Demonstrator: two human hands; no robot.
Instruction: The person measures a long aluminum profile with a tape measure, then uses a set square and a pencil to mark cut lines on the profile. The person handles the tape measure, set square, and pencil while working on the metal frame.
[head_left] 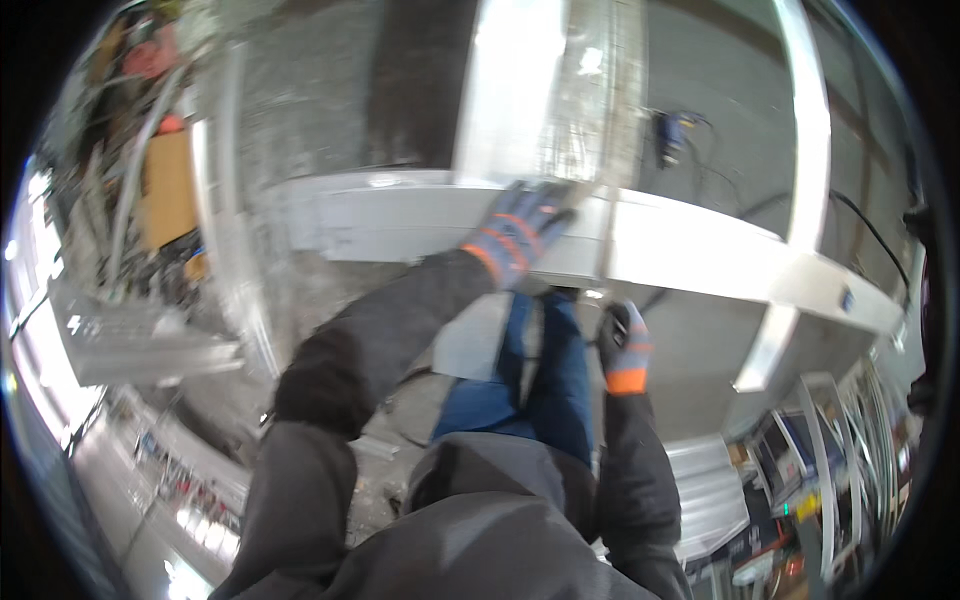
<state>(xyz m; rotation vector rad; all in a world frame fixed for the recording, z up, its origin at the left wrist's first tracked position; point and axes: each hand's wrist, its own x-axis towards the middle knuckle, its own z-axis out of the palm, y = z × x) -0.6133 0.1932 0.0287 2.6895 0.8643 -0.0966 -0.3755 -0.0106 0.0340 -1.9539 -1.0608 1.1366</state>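
A long white beam [380, 220] runs crosswise in front of me, its surface glossy. My left hand [515, 232], in a grey glove with orange bands, lies on it with the fingers stretched out. Lower and to the right, just off the beam's near edge, my right hand [626, 345] is closed in a like glove. What its curled fingers hold, if anything, I cannot make out. Between the hands, a thin upright strip [607, 240] crosses the beam. From the beam's far side a wide shiny white profile [510, 90] extends away from me.
A small blue and black tool [672, 140] with a cord lies beyond the beam. At the right, a white crosspiece [812, 140] meets the beam near a black cable [880, 240]. Scrap and a brown board [170, 190] fill the left; metal profiles [850, 450] crowd the lower right.
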